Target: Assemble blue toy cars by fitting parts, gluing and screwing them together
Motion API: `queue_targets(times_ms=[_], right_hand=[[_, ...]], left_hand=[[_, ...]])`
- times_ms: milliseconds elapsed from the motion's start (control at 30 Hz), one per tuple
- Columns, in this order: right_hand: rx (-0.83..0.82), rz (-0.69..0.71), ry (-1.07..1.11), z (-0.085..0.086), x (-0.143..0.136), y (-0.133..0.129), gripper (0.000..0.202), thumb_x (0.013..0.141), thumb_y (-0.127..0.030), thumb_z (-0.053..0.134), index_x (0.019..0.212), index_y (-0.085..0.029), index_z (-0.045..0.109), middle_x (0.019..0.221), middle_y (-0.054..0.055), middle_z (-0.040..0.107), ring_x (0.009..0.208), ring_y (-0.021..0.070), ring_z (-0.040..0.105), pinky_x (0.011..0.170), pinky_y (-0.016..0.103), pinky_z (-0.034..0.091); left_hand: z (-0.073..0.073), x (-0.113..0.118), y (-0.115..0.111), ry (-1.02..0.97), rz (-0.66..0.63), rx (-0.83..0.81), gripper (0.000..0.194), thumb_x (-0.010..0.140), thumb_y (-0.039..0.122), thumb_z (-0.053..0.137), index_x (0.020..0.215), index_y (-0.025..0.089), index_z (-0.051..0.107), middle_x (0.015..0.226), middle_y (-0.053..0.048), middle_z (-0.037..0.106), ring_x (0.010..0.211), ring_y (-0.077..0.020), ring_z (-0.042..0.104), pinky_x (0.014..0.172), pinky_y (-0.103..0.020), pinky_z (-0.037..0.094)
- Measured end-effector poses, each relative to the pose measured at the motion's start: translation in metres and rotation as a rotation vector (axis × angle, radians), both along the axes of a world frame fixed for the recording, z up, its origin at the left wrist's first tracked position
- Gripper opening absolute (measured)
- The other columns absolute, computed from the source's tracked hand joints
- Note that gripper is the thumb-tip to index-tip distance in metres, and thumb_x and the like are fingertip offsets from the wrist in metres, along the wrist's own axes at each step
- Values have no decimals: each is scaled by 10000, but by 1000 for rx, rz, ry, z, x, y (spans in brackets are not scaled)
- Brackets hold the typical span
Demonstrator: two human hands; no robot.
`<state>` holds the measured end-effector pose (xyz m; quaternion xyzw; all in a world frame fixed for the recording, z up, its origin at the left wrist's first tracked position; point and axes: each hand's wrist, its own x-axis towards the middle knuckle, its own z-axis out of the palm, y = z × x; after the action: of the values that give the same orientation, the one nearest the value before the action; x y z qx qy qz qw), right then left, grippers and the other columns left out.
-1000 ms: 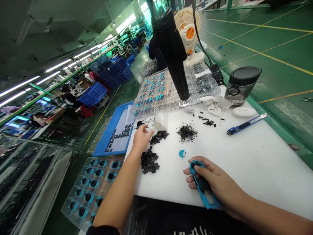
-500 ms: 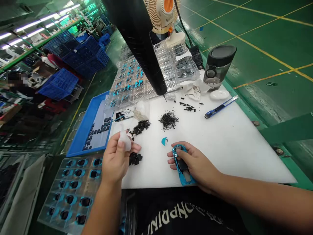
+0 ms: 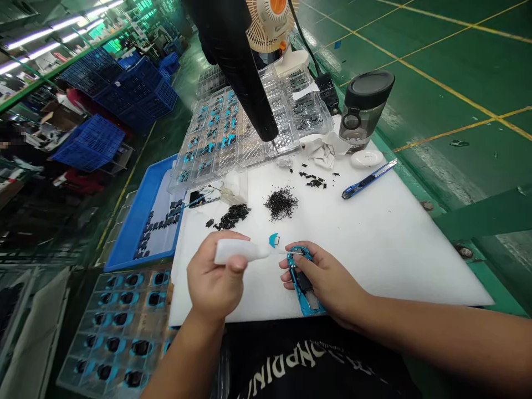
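My left hand (image 3: 218, 277) is closed round a white squeeze bottle (image 3: 236, 251), tipped on its side. Its thin nozzle reaches right, to the top end of a blue plastic housing (image 3: 308, 306). That housing, with black parts inside, lies in my right hand (image 3: 328, 277), the thumb across its upper part. Whether the nozzle touches the housing I cannot tell. Just beyond, on the white work surface (image 3: 374, 249), lies a small blue piece (image 3: 274, 240). Farther off are a heap of tiny black parts (image 3: 281, 203) and a pile of black pieces (image 3: 234, 216).
A black power screwdriver (image 3: 257, 83) hangs over the table. Clear compartment boxes (image 3: 224, 160) and a fan (image 3: 270, 25) stand behind it. At right are a utility knife (image 3: 369, 178), a white case (image 3: 366, 159) and a bottle (image 3: 366, 111). A blue tray (image 3: 114, 244) sits left.
My left hand has turned the white squeeze bottle from upright to sideways and brought it right, its nozzle now at the blue housing. My right hand keeps its hold. The view has shifted slightly.
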<state>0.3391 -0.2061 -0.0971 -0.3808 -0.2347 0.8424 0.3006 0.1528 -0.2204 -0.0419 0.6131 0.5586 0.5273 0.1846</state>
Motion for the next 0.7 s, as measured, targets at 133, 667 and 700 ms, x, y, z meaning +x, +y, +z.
queue_targets(times_ms=[133, 667, 700], right_hand=[[-5, 14, -13, 3, -1, 1, 164, 945, -319, 552, 1075, -218, 549, 915, 28, 668, 749, 150, 637, 742, 329, 528], [49, 34, -23, 3, 0, 2, 155, 950, -291, 524, 1084, -224, 564, 794, -1, 643, 710, 146, 614, 731, 333, 523], [49, 34, -21, 3, 0, 2, 155, 948, -289, 525, 1083, -224, 566, 800, 0, 643, 709, 146, 612, 728, 333, 521]], left_hand=[[6, 10, 1, 370, -105, 42, 341, 867, 504, 612, 921, 171, 666, 784, -24, 665, 645, -106, 597, 574, -208, 474], [0, 22, 7, 564, -283, 139, 251, 896, 353, 628, 1044, 154, 592, 776, -29, 669, 645, -109, 607, 577, -211, 499], [0, 22, 7, 564, -283, 143, 252, 894, 350, 633, 1045, 152, 592, 778, -31, 670, 647, -109, 608, 581, -211, 500]])
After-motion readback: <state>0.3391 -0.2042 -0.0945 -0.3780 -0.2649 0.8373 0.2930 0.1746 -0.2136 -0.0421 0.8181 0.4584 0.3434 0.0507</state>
